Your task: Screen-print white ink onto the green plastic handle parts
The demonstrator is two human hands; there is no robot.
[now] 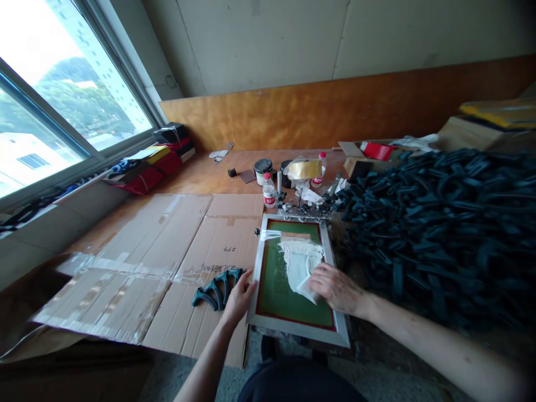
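Note:
A metal-framed screen (272, 304) with a green mesh lies in front of me, a white cloth or sheet (296, 262) spread over its middle. My right hand (335, 287) is closed on the lower right part of that white cloth, over the mesh. At the left edge of the frame is my left hand (240, 296), its fingers bent around the frame's side. Just left of it, several dark teal curved pieces (211, 293) lie in a row on the cardboard.
Flattened cardboard (167, 234) covers the left of the table. A large heap of dark teal pieces (439, 223) fills the right. Behind the screen stand a clamp (299, 209), a bottle (268, 192) and a tub (262, 167). Boxes (377, 153) sit at the back right.

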